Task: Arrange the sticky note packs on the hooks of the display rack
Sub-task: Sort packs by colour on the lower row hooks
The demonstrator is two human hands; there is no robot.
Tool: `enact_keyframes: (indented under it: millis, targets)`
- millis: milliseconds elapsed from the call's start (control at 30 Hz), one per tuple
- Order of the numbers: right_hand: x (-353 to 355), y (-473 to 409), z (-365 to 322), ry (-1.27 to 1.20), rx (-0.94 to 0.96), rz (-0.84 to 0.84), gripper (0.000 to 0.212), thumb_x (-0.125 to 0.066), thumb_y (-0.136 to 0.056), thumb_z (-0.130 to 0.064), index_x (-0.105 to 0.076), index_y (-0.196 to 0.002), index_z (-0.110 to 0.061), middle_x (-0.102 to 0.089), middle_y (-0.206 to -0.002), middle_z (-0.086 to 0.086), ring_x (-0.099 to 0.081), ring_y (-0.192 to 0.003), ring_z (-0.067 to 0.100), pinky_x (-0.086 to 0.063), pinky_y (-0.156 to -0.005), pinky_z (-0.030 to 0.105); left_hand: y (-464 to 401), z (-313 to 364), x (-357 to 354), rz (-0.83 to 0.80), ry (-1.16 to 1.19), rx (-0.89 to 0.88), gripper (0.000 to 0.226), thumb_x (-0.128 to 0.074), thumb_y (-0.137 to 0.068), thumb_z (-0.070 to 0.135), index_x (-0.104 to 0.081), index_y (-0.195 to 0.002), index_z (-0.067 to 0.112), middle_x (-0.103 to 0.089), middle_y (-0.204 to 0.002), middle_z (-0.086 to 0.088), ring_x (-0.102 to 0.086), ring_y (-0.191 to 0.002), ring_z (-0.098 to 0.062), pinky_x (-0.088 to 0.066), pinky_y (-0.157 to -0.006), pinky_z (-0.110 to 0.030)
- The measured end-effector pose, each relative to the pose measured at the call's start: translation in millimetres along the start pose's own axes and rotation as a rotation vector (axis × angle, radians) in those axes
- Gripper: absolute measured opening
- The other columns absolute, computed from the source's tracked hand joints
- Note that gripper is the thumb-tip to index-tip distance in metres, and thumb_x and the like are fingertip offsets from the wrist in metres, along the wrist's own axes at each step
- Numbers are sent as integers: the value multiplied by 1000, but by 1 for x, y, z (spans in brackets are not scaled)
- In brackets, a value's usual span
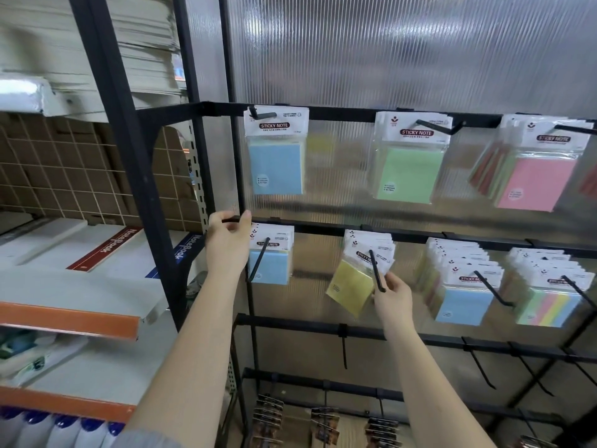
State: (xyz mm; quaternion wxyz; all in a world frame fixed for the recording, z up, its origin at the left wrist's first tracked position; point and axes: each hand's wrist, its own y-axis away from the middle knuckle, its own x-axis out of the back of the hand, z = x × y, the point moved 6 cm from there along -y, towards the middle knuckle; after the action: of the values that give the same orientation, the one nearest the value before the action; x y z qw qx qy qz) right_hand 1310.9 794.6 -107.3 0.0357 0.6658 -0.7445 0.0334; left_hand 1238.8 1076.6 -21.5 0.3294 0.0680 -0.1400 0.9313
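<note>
A black display rack (pixel 323 228) stands before a ribbed translucent panel, with sticky note packs on its hooks. On the top bar hang a blue pack (pixel 276 156), green packs (pixel 410 163) and pink packs (pixel 536 176). The middle bar carries blue packs (pixel 273 263), yellow packs (pixel 352 286), more blue packs (pixel 462 299) and rainbow packs (pixel 549 305). My left hand (pixel 227 245) grips the left end of the middle bar, beside the blue packs. My right hand (pixel 392 294) pinches the header of the tilted yellow packs at the tip of their hook (pixel 377 270).
Lower bars hold bare black hooks (pixel 344 349) and, at the bottom, several small dark packs (pixel 324 421). To the left, orange-edged shelves (pixel 68 321) carry notebooks (pixel 106 250), paper stacks and white bottles with blue caps.
</note>
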Motion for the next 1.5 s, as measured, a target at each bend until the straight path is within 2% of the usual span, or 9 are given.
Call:
enact_keyframes:
  millis: [200,333,433,567,767,1000,1200,1300,1500]
  targets:
    - [11,11,-22,16,68,7,35,-44,-100,-25,-63,-82,-1,-48,-70,6,-35,-63,13,-26,-57,29,1,-9,-9,-62,-59,52,42,-47,-95,42,-40,-129,18,-55,-113,1,-46,-72,-3,-34,-55,-20]
    - [23,15,-27,45,54,68,38,-47,-96,-21,-51,-79,12,-40,-70,9,-31,-63,17,-21,-55,28,5,-9,-14,-84,-153,81,36,-36,-100,38,-41,-129,16,-52,-111,-1,-40,-65,-2,-30,-50,-19]
    - [28,20,-32,161,42,72,33,-45,-96,-20,-45,-67,-5,-32,-59,5,-26,-54,14,-20,-53,27,7,-10,-16,-107,-201,119,36,-32,-102,34,-41,-131,15,-47,-105,-4,-36,-62,-3,-28,-48,-19]
    - [36,27,-35,250,20,28,36,-45,-95,-24,-61,-74,1,-46,-64,8,-38,-58,19,-28,-54,27,7,-16,-19,-115,-210,138,37,-31,-102,33,-42,-131,13,-49,-105,-9,-42,-73,-12,-29,-48,-20]
    - [48,38,-52,414,41,-70,28,-45,-95,-21,-41,-70,-9,-27,-58,3,-24,-53,16,-17,-51,27,-7,-43,-26,-121,-148,283,36,-29,-101,30,-44,-129,12,-54,-118,-16,-49,-89,-24,-43,-68,-32]
    - [55,50,-77,417,38,-153,31,-47,-96,-27,-58,-77,-6,-43,-71,10,-37,-61,19,-25,-54,29,-13,-65,-36,-216,-152,322,35,-28,-101,27,-48,-126,14,-55,-112,-17,-51,-85,-22,-37,-53,-26]
    - [54,58,-87,303,4,-133,32,-49,-97,-31,-63,-70,-21,-57,-78,6,-47,-69,18,-34,-62,30,-12,-70,-41,-237,-6,314,24,-36,-99,23,-56,-108,15,-60,-112,-16,-53,-75,-15,-38,-54,-23]
    - [54,59,-87,257,-10,-112,31,-52,-96,-32,-62,-68,-24,-58,-73,1,-47,-67,14,-35,-62,29,-11,-78,-37,-183,110,373,28,-41,-97,19,-56,-120,10,-61,-109,-11,-53,-73,-12,-38,-55,-21]
    - [52,63,-88,160,-34,-109,29,-55,-95,-32,-63,-67,-25,-58,-68,-7,-48,-64,10,-37,-61,26,1,-87,-48,-294,404,504,18,-59,-92,26,-59,-103,11,-68,-89,-5,-64,-84,-15,-50,-77,-30]
